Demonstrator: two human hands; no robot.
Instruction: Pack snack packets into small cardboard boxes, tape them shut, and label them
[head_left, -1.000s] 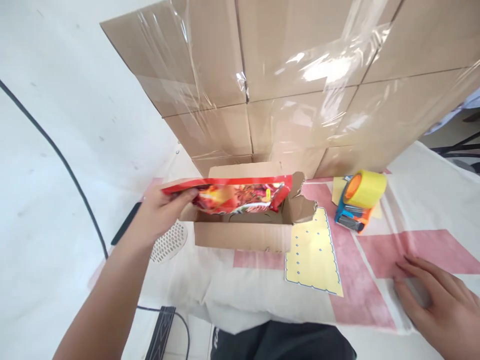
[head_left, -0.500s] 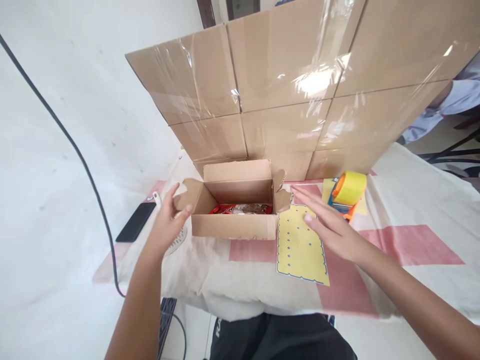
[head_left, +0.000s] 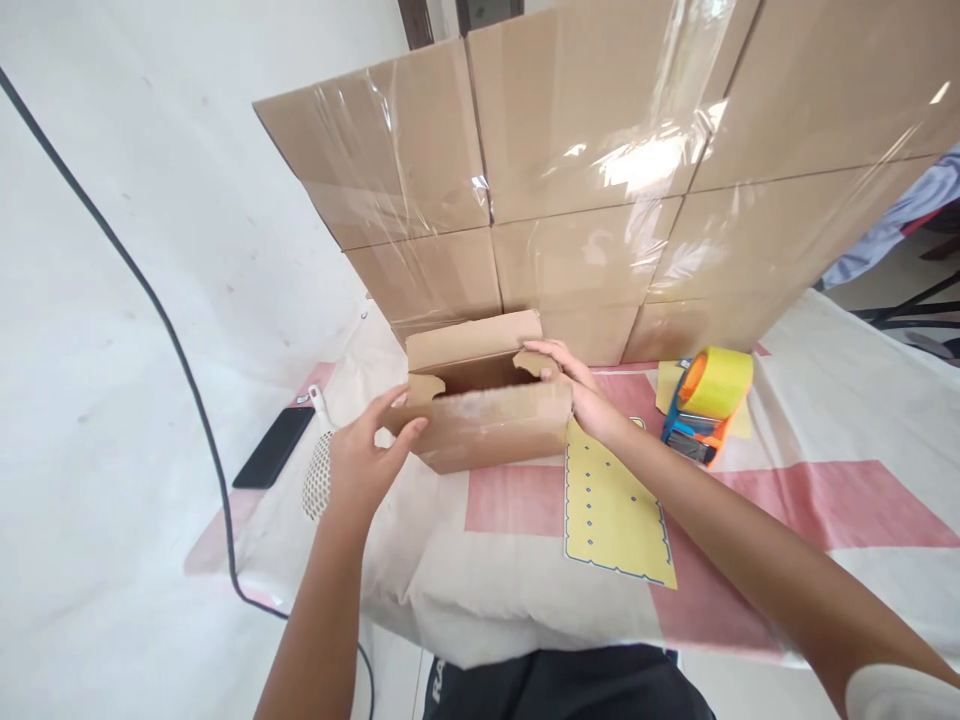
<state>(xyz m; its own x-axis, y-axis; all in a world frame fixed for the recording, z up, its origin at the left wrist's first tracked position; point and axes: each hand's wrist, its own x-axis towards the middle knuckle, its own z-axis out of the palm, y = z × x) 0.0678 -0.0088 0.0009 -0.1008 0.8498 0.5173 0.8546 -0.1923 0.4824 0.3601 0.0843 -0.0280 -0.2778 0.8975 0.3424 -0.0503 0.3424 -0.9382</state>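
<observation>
Cloth (head_left: pixel 787 500) in white and pink covers table before stacked cartons (head_left: pixel 600 170).

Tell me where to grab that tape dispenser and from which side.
Take the tape dispenser by its blue and orange handle body, the lower near part, coming from above on the right. The yellow roll sits at its far upper end, and the space to its right on the cloth looks free, so a hand likely fits there.

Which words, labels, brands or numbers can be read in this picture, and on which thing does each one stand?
No text can be read here.
The yellow sheet shows only small dots and a blue border, no words.
The black garment at the lower edge bears white marks, cut off and blurred.
The small cardboard box, held by the left hand and right hand, is plain.
The tape dispenser shows no label.
</observation>
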